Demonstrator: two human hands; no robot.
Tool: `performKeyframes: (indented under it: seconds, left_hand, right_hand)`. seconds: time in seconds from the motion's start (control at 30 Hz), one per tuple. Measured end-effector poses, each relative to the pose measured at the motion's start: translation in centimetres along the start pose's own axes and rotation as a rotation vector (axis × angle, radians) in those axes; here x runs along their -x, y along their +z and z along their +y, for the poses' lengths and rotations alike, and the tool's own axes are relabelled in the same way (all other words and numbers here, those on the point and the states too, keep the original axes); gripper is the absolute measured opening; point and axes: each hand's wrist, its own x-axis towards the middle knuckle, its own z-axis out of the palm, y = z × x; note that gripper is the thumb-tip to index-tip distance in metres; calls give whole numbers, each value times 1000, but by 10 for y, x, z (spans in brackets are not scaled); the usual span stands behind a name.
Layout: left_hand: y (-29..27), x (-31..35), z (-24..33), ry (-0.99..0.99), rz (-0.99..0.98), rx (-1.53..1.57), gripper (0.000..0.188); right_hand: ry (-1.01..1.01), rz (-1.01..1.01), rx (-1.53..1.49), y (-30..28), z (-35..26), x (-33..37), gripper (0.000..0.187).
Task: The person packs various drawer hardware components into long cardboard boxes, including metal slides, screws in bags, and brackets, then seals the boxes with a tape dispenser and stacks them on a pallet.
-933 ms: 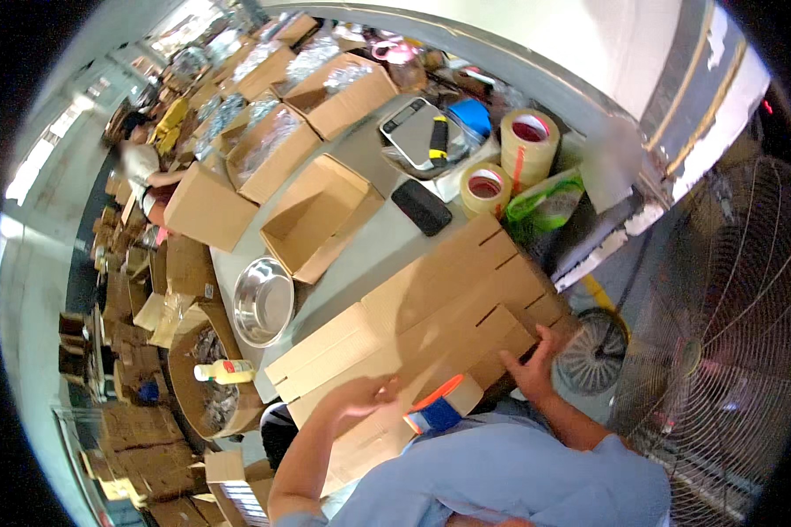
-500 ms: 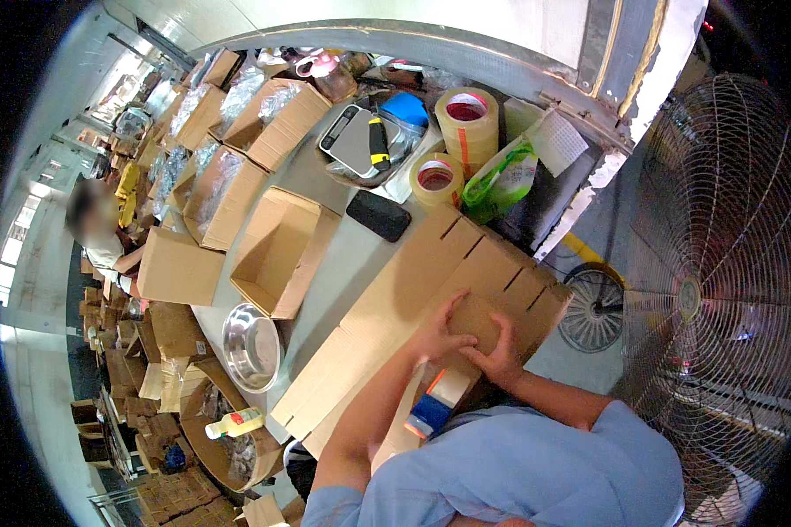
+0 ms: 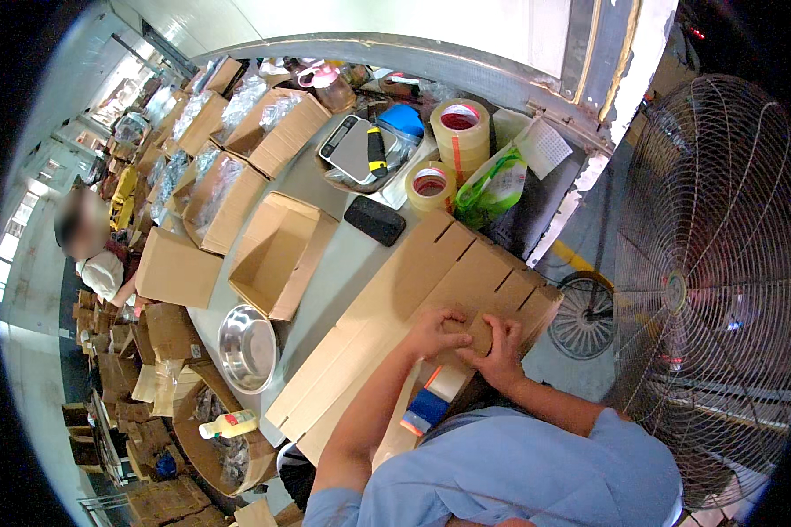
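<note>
A stack of flat cardboard [image 3: 360,351] with slots along its far right edge lies in front of me. My left hand [image 3: 436,335] rests over it, fingers curled and thumb bent inward, closed on a cardboard flap [image 3: 478,335]. Just to its right, my right hand [image 3: 498,355] pinches the same flap with bent fingers, the thumbs pointing toward each other. What lies under the fingertips is partly hidden. Close to my body, below the hands, a tape dispenser [image 3: 428,407] with blue and orange parts sits on the cardboard.
Beyond are a black phone [image 3: 375,220], clear tape rolls [image 3: 460,140], a scale [image 3: 353,149] and an open carton [image 3: 281,250]. A metal bowl [image 3: 247,349] stands at the table's left edge. A large fan [image 3: 712,290] is on the right. A person [image 3: 101,268] works far left.
The fingers of my left hand have curled in from a more outstretched pose, and my right fingers have bent closer. The view has shifted slightly. The person at far left has moved.
</note>
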Motion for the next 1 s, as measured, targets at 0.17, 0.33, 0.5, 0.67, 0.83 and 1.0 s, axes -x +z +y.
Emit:
performKeyframes:
  seconds: [0.17, 0.33, 0.5, 0.67, 0.83, 1.0]
  left_hand:
    - [-9, -5, 18, -178, -161, 58, 47]
    - [-12, -11, 19, -178, -139, -78, 51]
    - [-4, -8, 30, 34, 288, 308, 49]
    - [-9, -14, 4, 44, -55, 21, 33]
    - [5, -15, -8, -63, -78, 365, 24]
    - [1, -14, 2, -117, -84, 428, 22]
  right_hand:
    - [199, -348, 35, -6, 24, -8, 66]
    - [59, -313, 196, -20, 23, -26, 68]
    - [191, -472, 88, -27, 8, -42, 69]
    - [-172, -105, 214, -38, -26, -36, 51]
    - [-632, -726, -288, -30, -84, -36, 36]
    - [-564, -1206, -11, -42, -128, -61, 45]
